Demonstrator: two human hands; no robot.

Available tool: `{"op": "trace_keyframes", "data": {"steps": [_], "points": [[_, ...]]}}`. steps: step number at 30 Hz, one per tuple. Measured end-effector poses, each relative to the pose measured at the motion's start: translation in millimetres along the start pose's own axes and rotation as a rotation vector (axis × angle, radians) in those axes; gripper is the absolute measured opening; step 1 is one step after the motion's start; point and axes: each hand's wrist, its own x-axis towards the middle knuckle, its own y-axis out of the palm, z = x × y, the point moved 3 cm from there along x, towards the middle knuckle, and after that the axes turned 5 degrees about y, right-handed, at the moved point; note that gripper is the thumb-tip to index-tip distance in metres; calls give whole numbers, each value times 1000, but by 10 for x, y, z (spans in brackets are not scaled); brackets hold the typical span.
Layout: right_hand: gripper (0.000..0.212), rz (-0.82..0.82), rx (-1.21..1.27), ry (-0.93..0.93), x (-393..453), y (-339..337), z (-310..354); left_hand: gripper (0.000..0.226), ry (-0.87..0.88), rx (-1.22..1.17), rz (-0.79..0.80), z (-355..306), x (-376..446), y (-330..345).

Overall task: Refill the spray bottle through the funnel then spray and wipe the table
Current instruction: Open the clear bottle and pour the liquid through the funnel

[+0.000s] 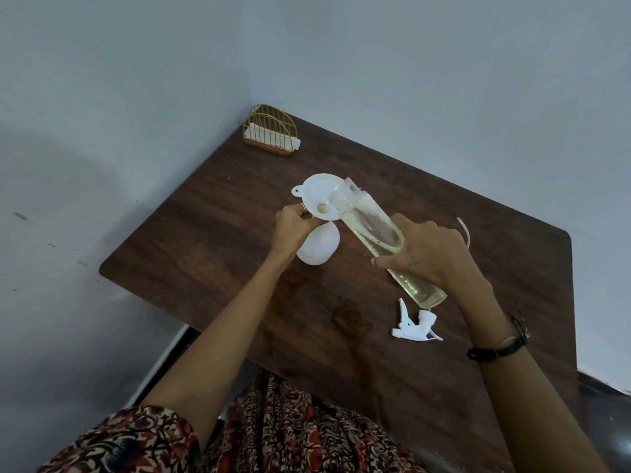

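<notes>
My right hand (430, 254) grips a clear bottle (368, 220) with yellowish liquid, tilted so that its open threaded mouth hangs over a white funnel (317, 196). My left hand (293, 227) pinches the funnel's near rim. The funnel stands in a white translucent spray bottle (321, 250), partly hidden behind my left hand. The white spray trigger head (415, 324) lies loose on the dark wooden table (211, 233), near my right wrist, with its thin dip tube (465, 230) curving up behind my right hand.
A gold wire napkin holder (271, 131) with white napkins stands at the table's far left corner, against the grey wall. A damp stain (348, 314) marks the wood near the front middle. My patterned clothing fills the bottom of the view.
</notes>
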Motion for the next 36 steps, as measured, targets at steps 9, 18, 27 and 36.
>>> {"op": "trace_keyframes", "data": {"steps": [9, 18, 27, 36], "points": [[54, -9, -6, -10, -31, -22, 1, 20, -2, 13, -2, 15, 10, 1], [55, 12, -12, -10, -43, -44, -3, 24, 9, 28, -2, 12, 12, 4], [56, 5, -40, -2, -26, -63, 7, 26, -6, 16, 6, 12, 16, 6], [57, 17, -18, -5, -12, -47, 3, 26, -17, 3, 7, 23, 21, 13]]}}
